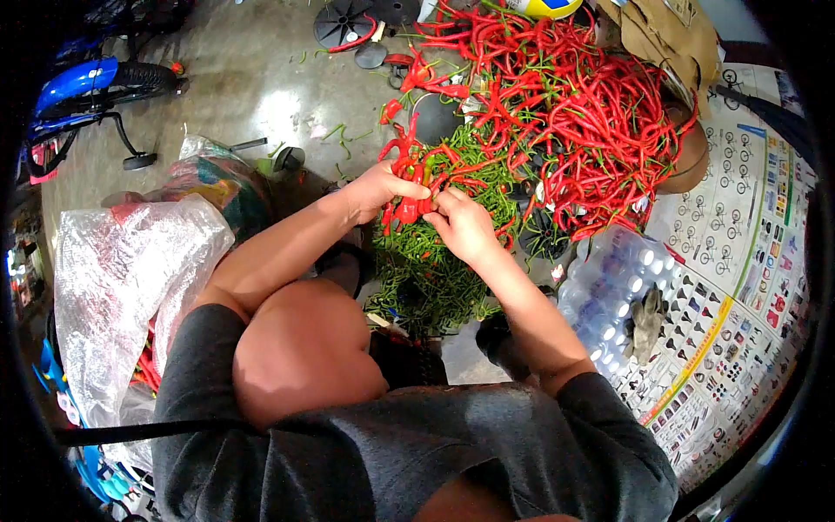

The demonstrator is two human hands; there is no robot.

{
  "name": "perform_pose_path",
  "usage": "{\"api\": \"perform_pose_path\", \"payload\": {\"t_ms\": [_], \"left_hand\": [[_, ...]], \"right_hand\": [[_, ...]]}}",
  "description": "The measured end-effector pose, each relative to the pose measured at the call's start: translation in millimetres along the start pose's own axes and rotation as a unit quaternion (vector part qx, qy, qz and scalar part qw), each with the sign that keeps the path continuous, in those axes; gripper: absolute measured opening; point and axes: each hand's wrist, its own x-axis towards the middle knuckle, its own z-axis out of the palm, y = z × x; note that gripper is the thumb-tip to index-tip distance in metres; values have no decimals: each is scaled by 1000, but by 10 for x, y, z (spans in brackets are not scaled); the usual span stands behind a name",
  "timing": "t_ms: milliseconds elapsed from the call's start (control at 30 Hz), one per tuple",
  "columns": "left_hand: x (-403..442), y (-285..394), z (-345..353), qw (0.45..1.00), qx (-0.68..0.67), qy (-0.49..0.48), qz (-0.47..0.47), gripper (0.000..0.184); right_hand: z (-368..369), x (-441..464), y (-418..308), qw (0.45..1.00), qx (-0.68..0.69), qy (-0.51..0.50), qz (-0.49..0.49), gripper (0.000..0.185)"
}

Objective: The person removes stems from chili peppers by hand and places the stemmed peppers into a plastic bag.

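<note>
My left hand (379, 188) is closed around a bunch of red chili peppers (406, 210), its thumb lying across them. The fingertips of my right hand (463, 226) are pinched together at the right end of this bunch; what is between them is too small to make out. Below both hands spreads a heap of green pepper stems (426, 283) with a few red bits among them. A large pile of long red chili peppers (583, 122) lies just beyond, to the upper right.
Bottles in clear wrap (600, 291) stand at the right, a grey glove (647, 324) on them. A printed sheet (696, 239) covers the floor there. Clear plastic bags (130, 270) lie at the left. A blue bicycle (83, 83) and black round bases (344, 23) stand farther back.
</note>
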Motion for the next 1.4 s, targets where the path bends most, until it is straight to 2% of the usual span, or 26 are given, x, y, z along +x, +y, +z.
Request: {"api": "perform_pose_path", "payload": {"t_ms": [67, 100, 167, 233, 300, 367, 400, 433, 500, 567, 633, 700, 733, 767, 800, 833, 867, 900, 933, 967, 1067, 1167, 1233, 1333, 1367, 1400], "left_hand": [[-12, 8, 27, 1000, 22, -2, 11, 38], [-17, 0, 49, 999, 40, 9, 32, 37], [-13, -17, 38, 997, 57, 20, 53, 36], [28, -91, -42, 977, 192, -45, 79, 36], [55, -163, -68, 964, 232, -54, 117, 28], [68, -175, -70, 894, 413, -68, 159, 20], [-6, -50, 32, 793, 537, -28, 287, 18], [-34, -31, 71, 793, 537, -27, 286, 18], [-82, -19, 119, 681, 605, -30, 411, 18], [-111, 16, 139, 652, 639, -45, 406, 16], [-109, 65, 130, 563, 668, -66, 483, 15], [-98, 112, 85, 566, 665, -57, 484, 18], [-80, 127, 11, 605, 639, 37, 473, 22], [-53, 140, -72, 637, 607, 131, 457, 26], [2, 116, -176, 722, 512, 190, 426, 34], [140, 27, -376, 839, 375, 226, 324, 23], [74, 163, -315, 892, 251, 268, 265, 22], [3, 307, -251, 923, 122, 304, 201, 22], [1, 320, -307, 936, 51, 309, 158, 20], [17, 269, -331, 936, 51, 311, 158, 20], [4, 194, -306, 966, 12, 231, 119, 19], [49, 114, -370, 982, 96, 163, 25, 20], [-1, 145, -260, 985, 90, 147, 19, 22], [14, 152, -223, 981, 123, -29, -145, 37], [10, 139, -199, 981, 124, -31, -144, 37], [-60, 173, -98, 989, 22, -45, -141, 34]], "right_hand": [[48, 3, 61, 1000, 14, 4, -1, 19], [74, 22, 93, 981, 184, -20, 59, 18], [94, 38, 145, 860, 478, -13, 176, 14], [11, 60, 177, 746, 623, 43, 230, 12], [11, 58, 206, 718, 646, 71, 250, 12], [57, 25, 318, 678, 690, -11, 252, 13], [-19, 26, 161, 625, 707, 7, 330, 12], [-30, 10, 119, 578, 713, -12, 396, 12], [56, -54, 172, 471, 770, -116, 415, 14], [94, -126, 176, 490, 755, -171, 401, 14], [55, -104, 157, 368, 837, -267, 305, 17], [-100, -28, -70, 523, 700, -83, 479, 22], [-16, -19, 164, 518, 762, -127, 367, 24], [97, 5, 363, 629, 697, -87, 333, 22], [290, 111, 589, 827, 479, -31, 293, 20], [446, 202, 767, 949, 219, 26, 225, 20], [422, 265, 704, 984, 91, 69, 139, 19], [381, 338, 582, 992, -37, 111, 47, 20], [380, 393, 524, 994, -78, 63, 41, 25], [392, 431, 503, 994, -77, 63, 39, 25], [401, 519, 497, 963, -267, -21, -3, 17], [193, 418, 428, 981, -178, 60, -42, 15], [-45, 309, 233, 983, -145, 101, -49, 16], [-274, 114, 19, 978, -37, 186, -89, 22], [-279, 46, -31, 978, -19, 189, -82, 20], [-259, -6, -67, 975, 9, 196, -100, 20]]}}
